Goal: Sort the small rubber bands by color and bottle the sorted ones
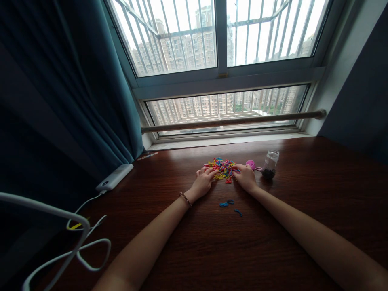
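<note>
Lying between both hands [204,182] [245,178] are colourful loops [223,169].

A glossy, red-brown wood-grained tabletop [303,242] is shown. With a few loose blue bands [223,205] taken as the dial's centre, what seem to be small elastic bands [224,170] in mixed colours are heaped at twelve o'clock. A pink cap [250,164] is placed at one, a clear jar [272,159] at half past one, and a white power bank [115,178] between nine and ten.
</note>
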A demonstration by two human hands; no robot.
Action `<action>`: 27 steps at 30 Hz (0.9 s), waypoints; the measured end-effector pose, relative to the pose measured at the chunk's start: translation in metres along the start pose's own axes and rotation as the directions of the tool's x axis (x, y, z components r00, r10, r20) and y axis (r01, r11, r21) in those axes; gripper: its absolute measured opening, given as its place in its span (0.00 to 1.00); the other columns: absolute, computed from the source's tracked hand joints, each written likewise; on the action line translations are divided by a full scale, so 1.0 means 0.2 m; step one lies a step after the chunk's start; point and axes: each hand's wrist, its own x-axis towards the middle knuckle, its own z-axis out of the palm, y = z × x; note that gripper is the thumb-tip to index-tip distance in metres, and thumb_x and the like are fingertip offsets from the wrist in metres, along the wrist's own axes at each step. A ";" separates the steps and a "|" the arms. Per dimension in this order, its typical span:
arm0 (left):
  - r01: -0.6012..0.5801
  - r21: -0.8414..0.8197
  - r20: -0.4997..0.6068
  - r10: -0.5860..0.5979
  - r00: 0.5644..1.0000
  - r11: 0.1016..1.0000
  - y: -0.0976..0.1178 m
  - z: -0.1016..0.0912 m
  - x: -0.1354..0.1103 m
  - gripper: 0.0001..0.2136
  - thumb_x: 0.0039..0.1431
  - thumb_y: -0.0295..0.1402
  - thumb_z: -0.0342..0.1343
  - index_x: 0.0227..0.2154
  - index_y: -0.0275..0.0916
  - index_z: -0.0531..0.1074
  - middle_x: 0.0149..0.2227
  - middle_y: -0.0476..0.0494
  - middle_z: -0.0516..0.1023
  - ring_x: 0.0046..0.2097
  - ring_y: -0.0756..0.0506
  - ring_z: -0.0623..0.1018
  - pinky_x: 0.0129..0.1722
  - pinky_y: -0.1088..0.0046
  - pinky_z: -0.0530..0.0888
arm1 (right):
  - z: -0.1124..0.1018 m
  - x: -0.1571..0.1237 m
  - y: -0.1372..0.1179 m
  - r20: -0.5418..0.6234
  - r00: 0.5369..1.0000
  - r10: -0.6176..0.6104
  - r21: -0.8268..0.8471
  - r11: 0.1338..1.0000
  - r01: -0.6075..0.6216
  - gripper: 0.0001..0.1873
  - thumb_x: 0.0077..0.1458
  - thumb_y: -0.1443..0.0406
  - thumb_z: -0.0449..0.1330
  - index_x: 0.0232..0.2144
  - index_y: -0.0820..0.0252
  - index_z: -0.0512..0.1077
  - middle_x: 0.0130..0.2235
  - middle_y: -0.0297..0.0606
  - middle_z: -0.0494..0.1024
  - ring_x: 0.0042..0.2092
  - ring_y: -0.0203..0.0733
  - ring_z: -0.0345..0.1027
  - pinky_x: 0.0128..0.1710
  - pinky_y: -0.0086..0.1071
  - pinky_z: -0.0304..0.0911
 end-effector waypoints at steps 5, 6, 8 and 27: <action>0.023 0.000 0.002 -0.023 1.000 1.000 0.00 0.01 0.01 0.17 0.60 0.32 0.40 0.52 0.46 0.61 0.50 0.45 0.67 0.52 0.42 0.60 0.49 0.63 0.56 | 0.00 -0.01 0.00 0.045 0.996 -0.083 0.002 0.997 0.083 0.12 0.48 0.65 0.55 0.35 0.54 0.75 0.37 0.34 0.77 0.37 0.42 0.61 0.40 0.33 0.54; 0.027 -0.001 0.004 -0.027 1.000 1.000 0.00 0.01 0.01 0.17 0.60 0.32 0.40 0.52 0.46 0.60 0.50 0.45 0.67 0.52 0.42 0.60 0.49 0.63 0.56 | 0.00 -0.01 0.00 0.052 0.995 -0.086 0.000 0.996 0.086 0.12 0.47 0.66 0.55 0.35 0.54 0.75 0.37 0.34 0.77 0.37 0.42 0.61 0.40 0.33 0.54; 0.033 -0.002 0.007 -0.033 0.999 0.999 -0.01 0.01 0.01 0.17 0.60 0.32 0.40 0.52 0.46 0.60 0.51 0.45 0.66 0.53 0.42 0.60 0.49 0.63 0.56 | 0.00 -0.01 0.00 0.055 0.995 -0.084 -0.002 0.996 0.084 0.11 0.47 0.66 0.56 0.34 0.54 0.76 0.36 0.34 0.77 0.37 0.42 0.61 0.39 0.33 0.53; 0.113 -0.115 -0.034 -0.118 0.992 0.987 -0.09 0.07 0.02 0.17 0.57 0.30 0.44 0.50 0.39 0.60 0.51 0.39 0.65 0.55 0.43 0.60 0.51 0.61 0.59 | 0.01 0.00 0.00 0.007 0.997 -0.073 0.033 0.997 0.073 0.06 0.48 0.68 0.56 0.27 0.58 0.73 0.28 0.36 0.74 0.34 0.41 0.62 0.35 0.30 0.54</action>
